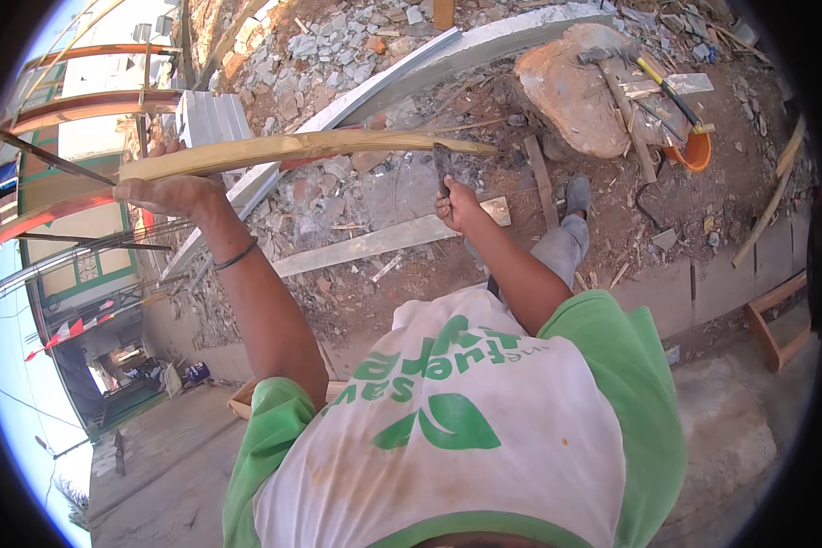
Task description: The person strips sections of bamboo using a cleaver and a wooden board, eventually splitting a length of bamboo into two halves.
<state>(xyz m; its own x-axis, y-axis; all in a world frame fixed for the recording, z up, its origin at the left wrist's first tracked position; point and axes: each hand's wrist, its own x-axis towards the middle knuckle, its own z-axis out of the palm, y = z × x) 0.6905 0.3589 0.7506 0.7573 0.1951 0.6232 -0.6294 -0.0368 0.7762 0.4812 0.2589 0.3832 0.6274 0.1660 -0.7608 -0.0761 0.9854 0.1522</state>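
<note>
A long yellowish wooden beam (310,146) crosses in front of me, from the left to over the rubble in the middle. My left hand (169,190) is closed round its left end, palm underneath, with some fingertips showing above. In my right hand (458,205) is a short, dark, flat-bladed tool (441,164), perhaps a machete, its handle mostly hidden by the fingers. The blade points away from me and its tip meets or overlaps the beam near the right end; I cannot tell whether they touch.
On a large stone (571,91) at the far right lie a hammer with a yellow-black handle (667,87) and wood pieces. An orange container (694,152) sits beside it. A pale plank (374,245) lies below the beam. Broken rubble (338,55) covers the far ground. A wooden frame (781,321) stands right.
</note>
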